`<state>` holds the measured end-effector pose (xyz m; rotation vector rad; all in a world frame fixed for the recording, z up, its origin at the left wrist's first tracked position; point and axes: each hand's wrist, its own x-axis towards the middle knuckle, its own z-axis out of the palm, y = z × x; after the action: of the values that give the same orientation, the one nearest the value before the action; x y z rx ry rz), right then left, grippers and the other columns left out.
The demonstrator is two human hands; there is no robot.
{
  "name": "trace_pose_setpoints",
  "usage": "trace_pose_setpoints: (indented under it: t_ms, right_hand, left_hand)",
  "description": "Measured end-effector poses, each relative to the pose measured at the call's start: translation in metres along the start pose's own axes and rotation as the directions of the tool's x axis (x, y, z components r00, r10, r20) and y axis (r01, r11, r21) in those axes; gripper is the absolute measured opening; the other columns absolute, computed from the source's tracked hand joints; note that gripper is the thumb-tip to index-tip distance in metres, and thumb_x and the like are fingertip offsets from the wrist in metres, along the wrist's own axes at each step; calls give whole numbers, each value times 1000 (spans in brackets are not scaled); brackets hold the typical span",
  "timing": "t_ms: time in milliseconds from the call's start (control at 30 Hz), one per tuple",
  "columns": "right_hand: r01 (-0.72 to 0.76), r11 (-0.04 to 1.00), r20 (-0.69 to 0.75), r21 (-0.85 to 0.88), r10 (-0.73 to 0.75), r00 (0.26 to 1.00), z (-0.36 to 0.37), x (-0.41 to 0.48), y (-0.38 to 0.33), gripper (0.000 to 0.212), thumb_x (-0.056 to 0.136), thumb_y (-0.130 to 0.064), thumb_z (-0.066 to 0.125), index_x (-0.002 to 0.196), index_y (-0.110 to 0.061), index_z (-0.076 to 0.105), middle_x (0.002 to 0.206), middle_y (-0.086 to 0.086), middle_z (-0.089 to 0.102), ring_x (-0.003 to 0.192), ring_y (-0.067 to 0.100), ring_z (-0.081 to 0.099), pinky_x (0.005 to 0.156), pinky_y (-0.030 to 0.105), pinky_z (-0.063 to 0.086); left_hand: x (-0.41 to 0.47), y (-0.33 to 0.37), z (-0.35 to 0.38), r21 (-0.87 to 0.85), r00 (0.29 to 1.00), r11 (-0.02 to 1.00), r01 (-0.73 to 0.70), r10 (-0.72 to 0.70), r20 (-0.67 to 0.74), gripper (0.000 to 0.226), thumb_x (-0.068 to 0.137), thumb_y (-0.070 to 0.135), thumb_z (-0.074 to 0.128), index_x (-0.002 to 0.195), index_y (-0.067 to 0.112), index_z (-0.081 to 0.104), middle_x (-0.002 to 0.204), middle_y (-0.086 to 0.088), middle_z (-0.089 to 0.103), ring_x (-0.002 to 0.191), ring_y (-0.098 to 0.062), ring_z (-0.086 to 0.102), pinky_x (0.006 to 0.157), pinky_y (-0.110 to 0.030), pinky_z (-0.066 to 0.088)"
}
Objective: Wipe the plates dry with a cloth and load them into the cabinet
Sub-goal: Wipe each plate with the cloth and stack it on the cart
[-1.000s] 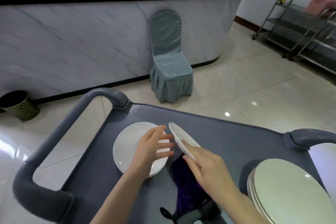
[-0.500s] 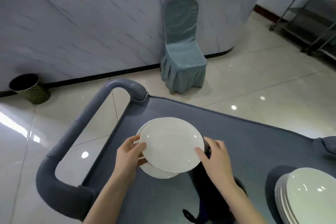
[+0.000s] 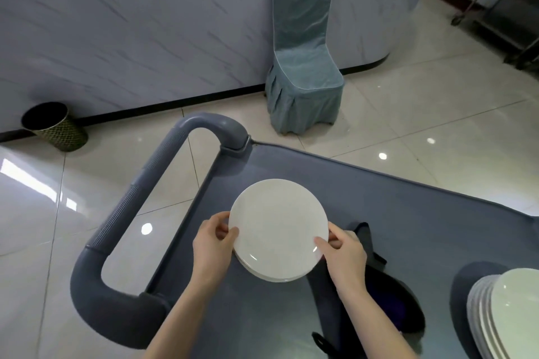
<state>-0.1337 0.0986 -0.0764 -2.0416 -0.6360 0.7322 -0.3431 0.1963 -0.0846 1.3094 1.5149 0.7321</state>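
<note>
**Two white plates gripped at the rim over a grey cart**

Where the frame is nearest the wearer, two bare forearms are seen reaching forward over the smooth, matte grey plastic top of a service cart (image 3: 408, 213). At the lower right edge, a stack of round, glossy white ceramic plates (image 3: 507, 318) is set on the cart top, its layered rims showing as thin grey-white bands. Between that stack and the arms, a dark purple cloth (image 3: 388, 300) is bunched on the cart, soft and folded, partly hidden under the right forearm.

A round white glazed plate (image 3: 277, 224) is held by both hands, with a second plate of the same shape directly beneath it, only its lower rim showing. The left hand (image 3: 213, 248) is clamped on the left rim, thumb on the upper face and fingers curled underneath. The right hand (image 3: 344, 253) is clamped on the right rim in the same way. Whether the pair is resting on the cart top or raised just above it cannot be told.

To the left, a thick, rounded grey cart handle (image 3: 122, 242) with a ribbed grip is looped out from the cart. Beyond it, glossy cream floor tiles (image 3: 408, 114) are seen, with a chair in a pleated teal fabric cover (image 3: 303, 67), a dark cylindrical bin with a lattice pattern (image 3: 55, 128), and a curved marble-veined counter front (image 3: 145, 23).
</note>
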Motion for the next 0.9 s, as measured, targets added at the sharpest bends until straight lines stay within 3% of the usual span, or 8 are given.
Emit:
trace_pose_setpoints:
  t_ms: [133, 267, 333, 500, 633, 700, 800, 900]
  right_hand:
    - [10, 1000, 3, -23, -10, 1000, 4, 1, 0, 32, 83, -4, 72, 97, -32, 72, 90, 4, 54, 73, 14, 58, 64, 5, 41]
    - [36, 996, -20, -84, -37, 999, 5, 4, 2, 24, 82, -1, 73, 100, -17, 76, 85, 4, 51, 68, 16, 52, 69, 15, 43]
    - [57, 992, -33, -109, -61, 998, 6, 4, 3, 29, 82, -1, 73, 105, -17, 76, 85, 3, 51, 69, 17, 53, 73, 21, 46]
    - [149, 971, -31, -185, -157, 987, 3, 6, 7, 35, 81, -1, 74, 112, -18, 75, 86, 1, 50, 70, 15, 54, 70, 7, 39]
    - [173, 961, 18, -217, -173, 985, -12, 10, 6, 34, 85, -5, 75, 117, -16, 73, 87, -2, 50, 70, 7, 52, 70, 2, 39]
    - [166, 969, 29, -184, -163, 986, -25, 10, 5, 30, 87, -11, 75, 117, -13, 73, 89, -2, 54, 72, 7, 54, 69, 4, 40]
    - [170, 977, 5, -131, -171, 985, -53, 6, 6, 20, 90, -15, 72, 110, -12, 75, 88, -2, 59, 74, 4, 57, 69, 3, 41]
    - [174, 978, -16, -112, -177, 984, -91, 0, 11, 13, 93, -18, 69, 102, -16, 78, 89, -5, 64, 77, 0, 59, 69, 3, 40]
  left_hand:
    - [-2, -1, 1, 69, 999, 997, -30, 33, -35, 29, 90, 7, 63, 110, 27, 67, 97, 3, 56, 78, -3, 59, 67, -5, 42]
    - [-4, -5, 3, 130, 996, 989, -65, 72, -53, 31, 90, 5, 64, 115, 23, 70, 95, 3, 53, 79, -6, 58, 69, -2, 41]
    - [-5, -6, 5, 146, 994, 986, -82, 92, -59, 33, 89, 5, 65, 118, 20, 70, 94, 5, 51, 79, -2, 57, 70, -1, 40]
    - [-8, -9, 8, 233, 989, 965, -119, 137, -60, 40, 91, 7, 66, 129, 20, 65, 92, 9, 47, 79, -2, 52, 71, 0, 36]
    - [-10, -7, 9, 342, 988, 931, -125, 148, -39, 41, 94, 19, 64, 134, 22, 60, 99, 7, 47, 84, -7, 54, 77, -18, 40]
    - [-12, -2, 12, 358, 983, 927, -113, 156, -93, 40, 95, 23, 63, 134, 20, 59, 106, 5, 48, 84, -11, 55, 79, -27, 43]
    - [-23, 15, 32, 291, 951, 935, -203, 259, -170, 28, 94, 18, 61, 122, 20, 66, 97, 8, 53, 76, -8, 56, 74, -20, 40]
    - [-40, 40, 68, 202, 921, 910, -362, 383, -71, 20, 93, 13, 62, 108, 24, 69, 90, 17, 59, 77, -7, 58, 71, -16, 44]
